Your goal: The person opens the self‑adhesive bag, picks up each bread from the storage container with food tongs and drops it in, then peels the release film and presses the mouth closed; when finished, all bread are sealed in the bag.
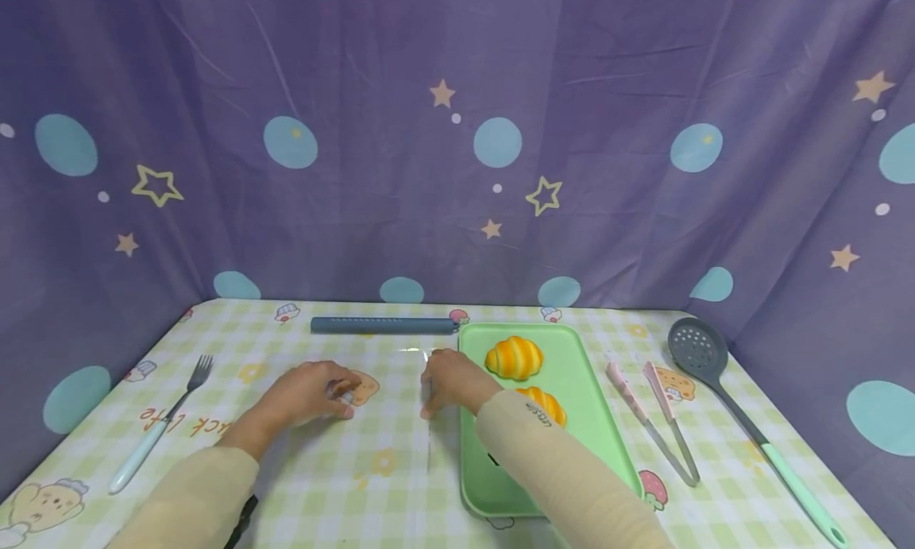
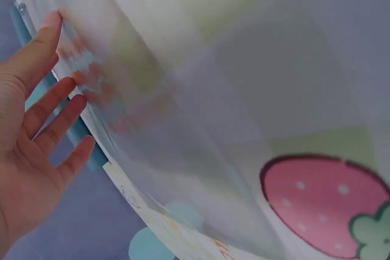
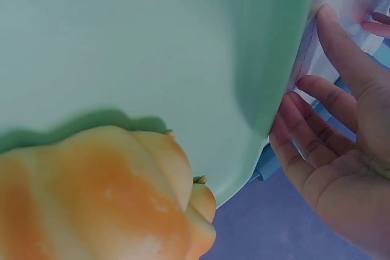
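Framing a clear plastic sheet (image 1: 396, 430) between them, the left hand (image 1: 303, 390) and right hand (image 1: 457, 378) hang low over the surface (image 1: 243, 334) as I follow from afar. On my left wrist view, the left fingers (image 2: 64, 121) are spread, grasping nothing I can make out, their tips at the film's glossy margin. The right fingers (image 3: 329, 98), also unclosed, appear to touch its right edge with the thumb held apart, a pose I read as steadying rather than lifting. Single layer or bag, I cannot tell.

Just right of the right fingers sits a green tray (image 1: 572, 366), so near that I cannot tell whether the fingertips meet its rim. Two croissant-shaped rolls, a farther one (image 1: 515, 358) and a nearer one (image 1: 546, 404) partly behind the sleeve (image 1: 572, 469), lie inside, presumably kept there for easy reach.

Beyond the fingertips of both hands, a dark blue bar (image 1: 386, 325) lies crosswise, seemingly parked to leave working room. Well left of the left fingers rests a fork (image 1: 163, 426), tines pointing away. Past the tray, farther from the right fingers, lie splayed tongs (image 1: 669, 411), then a slotted skimmer (image 1: 743, 418), both apparently set aside. Farthest off hangs a purple curtain (image 1: 372, 175).
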A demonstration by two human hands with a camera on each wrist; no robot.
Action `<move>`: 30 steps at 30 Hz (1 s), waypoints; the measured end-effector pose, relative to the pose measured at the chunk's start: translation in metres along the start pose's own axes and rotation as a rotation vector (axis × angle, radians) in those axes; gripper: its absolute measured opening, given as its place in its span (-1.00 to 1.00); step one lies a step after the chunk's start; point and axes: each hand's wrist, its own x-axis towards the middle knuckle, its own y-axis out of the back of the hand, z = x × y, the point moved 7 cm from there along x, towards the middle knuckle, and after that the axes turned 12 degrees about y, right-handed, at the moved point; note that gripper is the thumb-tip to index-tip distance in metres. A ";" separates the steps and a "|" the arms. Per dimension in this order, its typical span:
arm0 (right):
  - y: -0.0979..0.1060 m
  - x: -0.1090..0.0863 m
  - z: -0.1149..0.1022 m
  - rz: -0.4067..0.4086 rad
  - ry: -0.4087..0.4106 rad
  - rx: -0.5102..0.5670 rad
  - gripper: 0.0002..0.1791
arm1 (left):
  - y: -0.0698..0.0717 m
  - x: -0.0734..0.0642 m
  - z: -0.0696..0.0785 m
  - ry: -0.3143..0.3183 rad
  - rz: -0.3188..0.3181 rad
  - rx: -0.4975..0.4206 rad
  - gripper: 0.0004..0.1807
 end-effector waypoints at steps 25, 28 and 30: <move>0.000 -0.002 -0.001 -0.008 0.004 -0.022 -0.46 | 0.022 -0.004 -0.009 -0.008 0.081 -0.140 -0.77; 0.000 -0.002 -0.001 0.003 0.006 -0.001 -0.50 | 0.026 -0.006 -0.009 -0.032 0.098 -0.154 -0.79; 0.001 -0.002 -0.001 0.006 0.006 0.009 -0.52 | 0.029 -0.007 -0.008 -0.042 0.113 -0.165 -0.80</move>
